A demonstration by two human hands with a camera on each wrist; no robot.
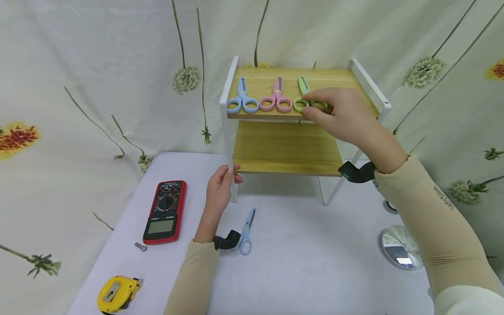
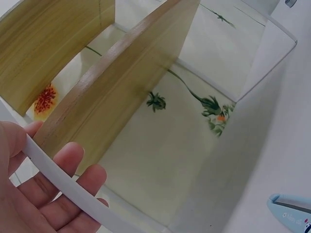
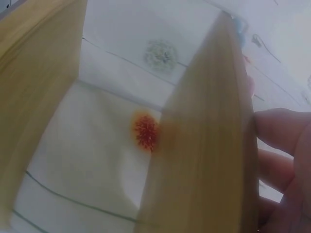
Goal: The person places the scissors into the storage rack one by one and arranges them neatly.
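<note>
A two-tier rack has wooden boards, the upper board (image 1: 330, 78) and the lower board (image 1: 287, 146), on a white frame. My left hand (image 1: 219, 190) grips the frame's front left leg (image 2: 65, 183), fingers curled round it beside the lower board. Over the upper board's front edge, my right hand (image 1: 348, 111) pinches the handle of the green scissors (image 1: 303, 85) between thumb and forefinger; their blades point back. Left of them lie pink scissors (image 1: 278, 91) and blue scissors (image 1: 242, 92), in a row with handles forward. The right wrist view hides the green scissors behind the board.
Another pair of blue scissors (image 1: 247, 228) lies on the white table by my left wrist. Further left are a red and black multimeter (image 1: 165, 212), a bolt (image 1: 140, 246) and a yellow tape measure (image 1: 117, 294). A round shiny metal object (image 1: 399, 247) lies at right.
</note>
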